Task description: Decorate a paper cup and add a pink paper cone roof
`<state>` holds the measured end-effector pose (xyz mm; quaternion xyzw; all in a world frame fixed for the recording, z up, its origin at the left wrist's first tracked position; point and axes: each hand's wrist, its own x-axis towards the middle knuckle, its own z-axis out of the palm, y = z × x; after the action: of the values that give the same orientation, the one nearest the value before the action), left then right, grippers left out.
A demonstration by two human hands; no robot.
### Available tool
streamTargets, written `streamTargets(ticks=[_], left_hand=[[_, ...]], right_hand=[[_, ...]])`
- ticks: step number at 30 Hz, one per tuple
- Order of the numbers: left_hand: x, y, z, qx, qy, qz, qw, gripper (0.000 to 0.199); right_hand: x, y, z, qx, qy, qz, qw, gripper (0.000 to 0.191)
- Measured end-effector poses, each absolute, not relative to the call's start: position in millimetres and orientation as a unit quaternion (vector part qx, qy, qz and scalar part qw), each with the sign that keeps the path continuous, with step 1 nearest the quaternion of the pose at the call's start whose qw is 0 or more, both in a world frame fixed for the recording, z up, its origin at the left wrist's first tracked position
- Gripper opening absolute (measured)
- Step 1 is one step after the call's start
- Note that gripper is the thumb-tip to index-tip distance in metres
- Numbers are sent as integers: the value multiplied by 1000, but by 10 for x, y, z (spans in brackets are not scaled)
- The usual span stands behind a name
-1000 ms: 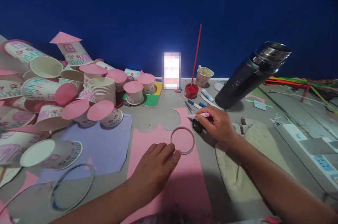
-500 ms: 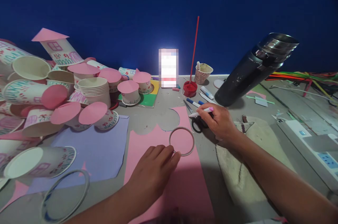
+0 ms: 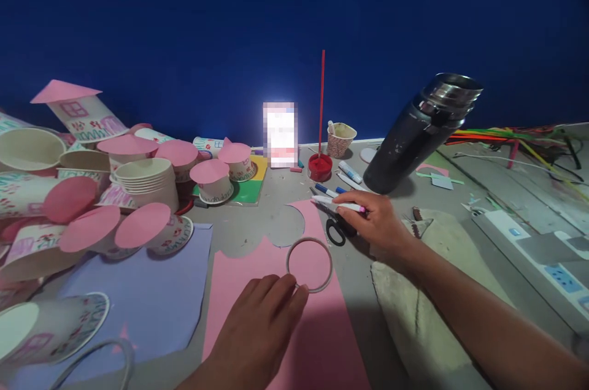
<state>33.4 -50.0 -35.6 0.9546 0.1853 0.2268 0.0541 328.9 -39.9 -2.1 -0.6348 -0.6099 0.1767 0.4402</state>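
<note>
A thin grey ring (image 3: 330,267) lies flat on a sheet of pink paper (image 3: 251,264) whose far edge has rounded cut-outs. My left hand (image 3: 257,328) pinches the ring's near left rim between thumb and fingers. In my right hand (image 3: 375,221), a white marker with a pink end (image 3: 326,200) is gripped between thumb and fingertips, just above the table. Black-handled scissors (image 3: 335,233) lie beneath and beside that hand. Close behind it is a blue-and-white marker (image 3: 324,190).
Decorated paper cups with pink cone tops (image 3: 142,225) crowd the left side, near a lilac sheet (image 3: 156,292). A black flask (image 3: 405,145) stands at the back right. Behind are a red tub (image 3: 320,168) and a bright blurred screen (image 3: 280,135). A pale cloth (image 3: 442,286) lies under my right forearm.
The whole view has shifted, so things sit lower and further left. The marker in my right hand has tilted, its pink end now lower. My left hand stays on the ring.
</note>
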Motion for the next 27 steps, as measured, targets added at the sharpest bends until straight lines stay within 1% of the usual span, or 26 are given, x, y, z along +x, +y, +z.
streamTargets(ticks=[3,6,9,11,13,17,21,24,27], left_hand=[[339,-495,-349,953,180,237,52,49],[342,-500,-290,958,180,218,52,45],[349,-503,-232,962,183,198,51,45],[354,-503,-218,962,185,195,50,43],[356,-503,-221,962,188,193,51,42],[350,-502,-236,962,184,192,61,42],[332,-505,-239,965,181,179,66,40],[325,-513,-243,964,180,185,60,39],[333,-513,-254,962,176,201,60,37]], right_hand=[[3309,-401,14,-653,-567,229,447,25],[3290,-413,52,-655,-543,262,455,25],[3245,-433,83,-658,-558,232,450,19],[3235,-446,113,-664,-552,201,463,16],[3251,-460,148,-669,-529,201,482,15],[3318,-485,179,-641,-471,310,520,20],[3348,-473,140,-565,-421,399,587,18],[3336,-454,138,-532,-396,422,618,20],[3297,-462,178,-539,-408,408,614,20]])
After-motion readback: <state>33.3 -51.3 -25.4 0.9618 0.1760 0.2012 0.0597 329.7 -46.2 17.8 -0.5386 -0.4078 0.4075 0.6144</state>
